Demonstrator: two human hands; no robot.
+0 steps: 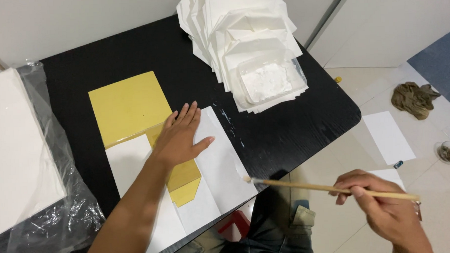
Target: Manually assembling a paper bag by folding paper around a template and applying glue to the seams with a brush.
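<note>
My left hand [179,136] lies flat, fingers apart, pressing on a yellow card template [129,105] and the white paper [221,161] folded around it on the black table [294,124]. My right hand [382,206] is off the table's right edge, closed around a wooden-handled brush [327,188]. The brush's white bristle tip [248,179] touches the near right corner of the white paper.
A stack of folded white paper envelopes [242,36] sits at the back with a clear plastic tub of white paste [268,82] on top. A wrapped ream of white sheets [16,148] lies at left. On the floor: a sheet [389,135], a rag [414,99].
</note>
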